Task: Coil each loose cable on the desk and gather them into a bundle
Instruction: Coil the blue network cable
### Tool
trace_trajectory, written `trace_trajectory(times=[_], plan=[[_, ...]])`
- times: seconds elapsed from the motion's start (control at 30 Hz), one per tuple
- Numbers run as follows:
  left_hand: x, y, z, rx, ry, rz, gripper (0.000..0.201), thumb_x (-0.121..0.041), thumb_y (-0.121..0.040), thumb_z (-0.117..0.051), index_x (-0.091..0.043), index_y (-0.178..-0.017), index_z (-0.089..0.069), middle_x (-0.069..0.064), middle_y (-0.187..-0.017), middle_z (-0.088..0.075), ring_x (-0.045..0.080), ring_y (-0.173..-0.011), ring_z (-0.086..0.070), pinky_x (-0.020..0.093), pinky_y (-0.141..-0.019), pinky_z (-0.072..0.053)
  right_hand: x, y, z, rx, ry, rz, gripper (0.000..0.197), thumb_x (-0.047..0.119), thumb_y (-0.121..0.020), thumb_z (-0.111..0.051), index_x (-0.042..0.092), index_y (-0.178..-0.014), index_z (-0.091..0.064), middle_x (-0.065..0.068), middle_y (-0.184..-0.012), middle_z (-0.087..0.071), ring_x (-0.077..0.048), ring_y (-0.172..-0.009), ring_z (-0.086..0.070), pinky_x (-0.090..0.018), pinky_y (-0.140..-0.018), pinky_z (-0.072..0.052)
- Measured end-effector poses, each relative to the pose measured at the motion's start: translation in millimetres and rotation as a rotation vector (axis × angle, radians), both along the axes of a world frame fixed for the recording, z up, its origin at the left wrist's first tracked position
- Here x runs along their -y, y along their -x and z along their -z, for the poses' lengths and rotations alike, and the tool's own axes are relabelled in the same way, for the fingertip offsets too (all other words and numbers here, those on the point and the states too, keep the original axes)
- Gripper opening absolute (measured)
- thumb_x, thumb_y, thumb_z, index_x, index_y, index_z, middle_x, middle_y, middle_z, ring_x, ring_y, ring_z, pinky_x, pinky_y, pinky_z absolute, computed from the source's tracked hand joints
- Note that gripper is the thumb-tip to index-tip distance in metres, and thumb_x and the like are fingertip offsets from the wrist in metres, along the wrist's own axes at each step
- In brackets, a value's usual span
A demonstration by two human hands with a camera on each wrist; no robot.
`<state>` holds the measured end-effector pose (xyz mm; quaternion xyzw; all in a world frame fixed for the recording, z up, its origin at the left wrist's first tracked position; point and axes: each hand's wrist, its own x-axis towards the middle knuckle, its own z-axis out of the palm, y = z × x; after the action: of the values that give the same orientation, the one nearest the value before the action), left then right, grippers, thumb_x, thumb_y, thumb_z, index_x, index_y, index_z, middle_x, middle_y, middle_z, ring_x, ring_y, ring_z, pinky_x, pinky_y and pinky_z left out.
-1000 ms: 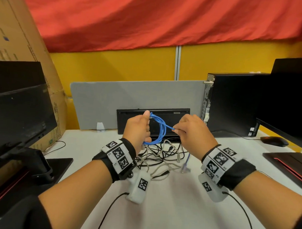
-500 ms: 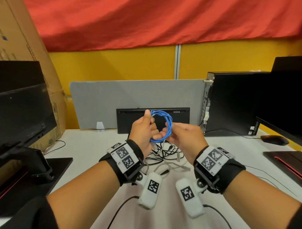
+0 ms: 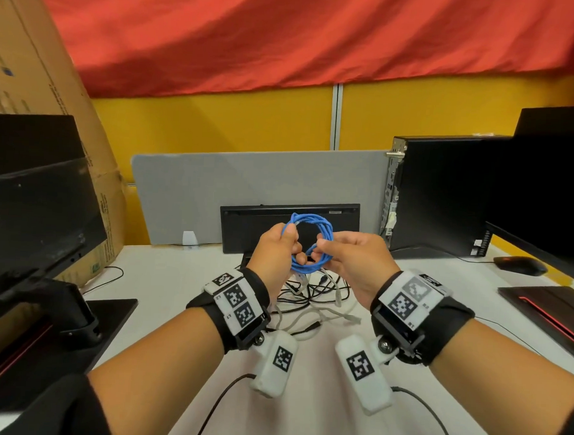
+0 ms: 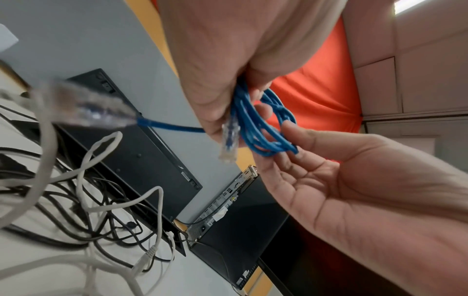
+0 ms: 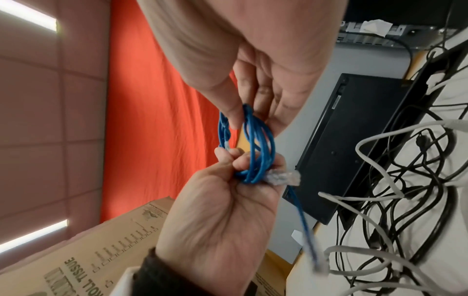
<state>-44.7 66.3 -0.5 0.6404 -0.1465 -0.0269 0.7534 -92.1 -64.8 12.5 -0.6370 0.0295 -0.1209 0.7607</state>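
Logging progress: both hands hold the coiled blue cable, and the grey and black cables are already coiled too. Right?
Not quite. Both hands, left hand and right hand, do hold the coiled blue cable, but the head view shows the grey and black cables lying tangled on the desk.

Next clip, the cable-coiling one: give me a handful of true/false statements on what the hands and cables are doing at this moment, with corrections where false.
1. The blue cable is wound into a small coil held above the desk. True.
2. Only the left hand touches the coil. False: the right hand pinches its other side as well.
3. A tangle of grey and black cables lies on the desk below the hands. True.
4. Those grey and black cables are already coiled. False: they lie loose and crossed over one another.
5. One clear plug of the blue cable sticks out by the left hand's fingers. True.
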Motion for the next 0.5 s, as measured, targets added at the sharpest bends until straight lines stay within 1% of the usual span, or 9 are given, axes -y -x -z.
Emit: trace_trajectory(times=[0.07, 0.13, 0.2, 0.27, 0.33, 0.37, 0.43, 0.5], plan=[[-1.1, 1.0, -1.4, -0.008, -0.022, 0.005, 0.028, -0.021, -0.105, -0.033, -0.012, -0.084, -0.049, 0.001, -0.065, -0.044, 0.013, -0.055, -0.049, 0.03, -0.065, -0.05, 2.0, -0.8, -0.2, -0.003, -0.041, 0.001, 0.016, -0.006, -0.087, -0.062, -0.001, -0.1, -0.069, -0.016, -0.082, -0.07, -0.024, -0.076, -0.068, -0.035, -0.075, -0.059], [-3.2, 1.9, -2.0, 0.003, -0.043, 0.005, 0.026, -0.017, -0.104, -0.037, -0.009, -0.084, -0.053, 0.004, -0.067, -0.048, 0.016, -0.062, -0.055, 0.033, -0.07, -0.056, 4.9, -1.6, -1.3, 0.003, -0.101, -0.04, 0.021, -0.007, -0.089, -0.058, 0.002, -0.105, -0.068, -0.013, -0.083, -0.071, -0.021, -0.075, -0.067, -0.034, -0.073, -0.058], [-6.2, 1.6, -1.6, 0.018, -0.087, 0.001, 0.022, -0.014, -0.102, -0.042, -0.006, -0.089, -0.058, 0.005, -0.07, -0.053, 0.019, -0.07, -0.058, 0.034, -0.076, -0.058, 7.1, -2.3, -3.7, 0.003, -0.153, -0.107, 0.026, -0.006, -0.092, -0.052, 0.0, -0.114, -0.065, -0.012, -0.083, -0.068, -0.019, -0.074, -0.065, -0.032, -0.073, -0.054], [-7.8, 1.0, -0.9, 0.035, -0.152, -0.016, 0.02, -0.014, -0.101, -0.044, -0.003, -0.099, -0.062, 0.004, -0.072, -0.057, 0.018, -0.071, -0.058, 0.033, -0.076, -0.056, 7.8, -2.5, -7.2, 0.003, -0.196, -0.157, 0.029, -0.006, -0.094, -0.046, -0.004, -0.12, -0.06, -0.011, -0.08, -0.061, -0.019, -0.072, -0.06, -0.032, -0.071, -0.05], [-7.8, 1.5, 0.3, 0.051, -0.192, -0.035, 0.02, -0.013, -0.101, -0.047, -0.002, -0.1, -0.063, 0.006, -0.075, -0.059, 0.018, -0.071, -0.058, 0.033, -0.072, -0.054, 7.1, -2.3, -10.1, -0.003, -0.26, -0.184, 0.031, -0.006, -0.094, -0.042, -0.005, -0.121, -0.058, -0.011, -0.077, -0.054, -0.018, -0.067, -0.053, -0.03, -0.069, -0.047], [-7.7, 2.1, 0.7, 0.054, -0.196, -0.04, 0.019, -0.012, -0.1, -0.048, -0.001, -0.098, -0.064, 0.008, -0.078, -0.061, 0.021, -0.073, -0.061, 0.034, -0.074, -0.055, 6.4, -1.6, -11.4, -0.01, -0.304, -0.198, 0.032, -0.005, -0.094, -0.041, -0.004, -0.121, -0.057, -0.011, -0.076, -0.052, -0.018, -0.065, -0.049, -0.029, -0.068, -0.044], [-7.3, 2.8, 1.0, 0.052, -0.189, -0.041, 0.02, -0.009, -0.098, -0.051, 0.006, -0.098, -0.064, 0.015, -0.087, -0.065, 0.028, -0.082, -0.068, 0.04, -0.082, -0.058, 4.7, -0.2, -13.4, -0.017, -0.368, -0.234, 0.03, -0.003, -0.093, -0.039, -0.001, -0.117, -0.056, -0.009, -0.071, -0.047, -0.016, -0.062, -0.043, -0.028, -0.066, -0.04], [-6.3, 2.5, 1.5, 0.05, -0.187, -0.043, 0.02, -0.007, -0.097, -0.052, 0.009, -0.099, -0.065, 0.02, -0.093, -0.068, 0.028, -0.085, -0.071, 0.038, -0.081, -0.059, 4.0, -0.2, -13.3, -0.011, -0.363, -0.242, 0.026, -0.003, -0.092, -0.041, 0.0, -0.114, -0.054, -0.007, -0.068, -0.043, -0.015, -0.059, -0.04, -0.027, -0.063, -0.038]])
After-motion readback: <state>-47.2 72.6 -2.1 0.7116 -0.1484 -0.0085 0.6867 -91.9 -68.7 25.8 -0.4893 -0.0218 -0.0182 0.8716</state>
